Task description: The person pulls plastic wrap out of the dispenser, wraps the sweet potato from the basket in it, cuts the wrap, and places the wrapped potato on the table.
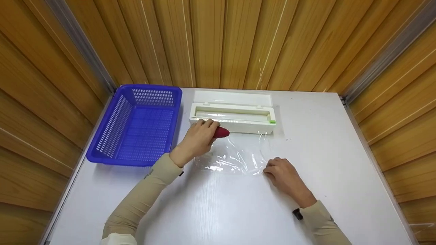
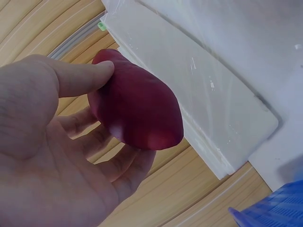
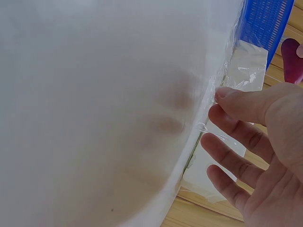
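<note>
My left hand (image 1: 201,136) grips a smooth dark red object (image 2: 137,104), rounded and tapering at the end, with the thumb on one side and the fingers on the other. It is held over the left part of a clear sheet of cling film (image 1: 235,158), near the front of a white dispenser box (image 1: 235,127). The film stretches from the box toward me over the table. At its near right corner, my right hand (image 1: 284,175) pinches the film's edge between thumb and index finger; its other fingers are spread in the right wrist view.
A blue plastic basket (image 1: 175,122) with perforated sides stands at the back left of the white table (image 1: 218,211). The dispenser's lid (image 1: 233,98) lies folded back, a film roll (image 1: 231,116) showing inside. Wood-panelled walls (image 1: 207,44) enclose the back and sides.
</note>
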Demonstrator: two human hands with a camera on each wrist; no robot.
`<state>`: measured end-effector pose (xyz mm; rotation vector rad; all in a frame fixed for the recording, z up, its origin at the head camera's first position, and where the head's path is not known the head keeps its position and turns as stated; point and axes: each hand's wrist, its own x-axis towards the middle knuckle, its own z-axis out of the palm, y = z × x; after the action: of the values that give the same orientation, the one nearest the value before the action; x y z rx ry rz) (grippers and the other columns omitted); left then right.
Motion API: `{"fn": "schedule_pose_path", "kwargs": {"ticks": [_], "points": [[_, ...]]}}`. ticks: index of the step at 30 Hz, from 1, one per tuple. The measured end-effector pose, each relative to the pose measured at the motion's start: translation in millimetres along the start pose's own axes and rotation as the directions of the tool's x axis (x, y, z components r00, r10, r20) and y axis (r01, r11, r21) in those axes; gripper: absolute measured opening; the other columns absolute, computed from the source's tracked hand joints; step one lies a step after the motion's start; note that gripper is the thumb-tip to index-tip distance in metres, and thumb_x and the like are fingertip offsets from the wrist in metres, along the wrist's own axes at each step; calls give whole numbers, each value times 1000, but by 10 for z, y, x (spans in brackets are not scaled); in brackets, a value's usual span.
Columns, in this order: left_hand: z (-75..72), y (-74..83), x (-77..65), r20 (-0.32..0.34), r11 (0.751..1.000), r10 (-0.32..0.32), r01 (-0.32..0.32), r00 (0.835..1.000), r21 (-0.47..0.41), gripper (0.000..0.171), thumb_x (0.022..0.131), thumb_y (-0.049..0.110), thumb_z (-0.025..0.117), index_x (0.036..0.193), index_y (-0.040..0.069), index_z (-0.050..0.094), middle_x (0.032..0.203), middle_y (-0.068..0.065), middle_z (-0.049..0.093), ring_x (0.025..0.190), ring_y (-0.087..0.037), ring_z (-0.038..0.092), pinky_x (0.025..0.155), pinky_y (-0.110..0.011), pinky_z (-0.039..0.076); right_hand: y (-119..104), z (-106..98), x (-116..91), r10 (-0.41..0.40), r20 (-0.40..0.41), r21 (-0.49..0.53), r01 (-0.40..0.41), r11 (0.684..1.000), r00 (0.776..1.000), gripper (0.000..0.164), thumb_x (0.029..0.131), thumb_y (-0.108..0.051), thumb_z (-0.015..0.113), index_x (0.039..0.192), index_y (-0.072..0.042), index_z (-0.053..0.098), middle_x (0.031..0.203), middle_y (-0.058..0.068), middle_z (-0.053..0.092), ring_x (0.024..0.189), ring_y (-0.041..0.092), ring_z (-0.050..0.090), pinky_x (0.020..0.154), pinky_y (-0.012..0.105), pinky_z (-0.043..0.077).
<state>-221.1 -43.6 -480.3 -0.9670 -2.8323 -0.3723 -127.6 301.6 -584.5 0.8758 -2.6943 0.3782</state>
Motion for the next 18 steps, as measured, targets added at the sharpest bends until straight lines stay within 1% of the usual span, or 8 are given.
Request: {"fn": "schedule_pose_path", "kwargs": {"ticks": [9,14,18], "points": [[60,77,98,31,1000,3,-2,1000,-8,39,99,15,74,134,5,60,127,-16,68,115,-42,65,99,-55,55,0,0,-25,16,5,-7,-16,1000,1000,12,81,-1,90,85,-11,84,85,0,73,82,21,66,78,40,56],[99,100,127,38,1000,10,-9,999,-11,39,99,15,74,134,5,59,128,-16,68,115,-42,66,99,-55,55,-7,2,-22,19,10,4,-19,1000,1000,12,81,-1,90,85,-10,84,84,0,72,81,21,65,77,39,55],[137,114,148,30,1000,21,-20,999,-14,40,98,16,75,133,6,59,128,-16,69,115,-42,66,99,-54,55,-6,-1,-13,19,7,8,-19,1000,1000,12,81,-1,90,85,-10,84,84,0,72,82,21,66,77,40,56]]}}
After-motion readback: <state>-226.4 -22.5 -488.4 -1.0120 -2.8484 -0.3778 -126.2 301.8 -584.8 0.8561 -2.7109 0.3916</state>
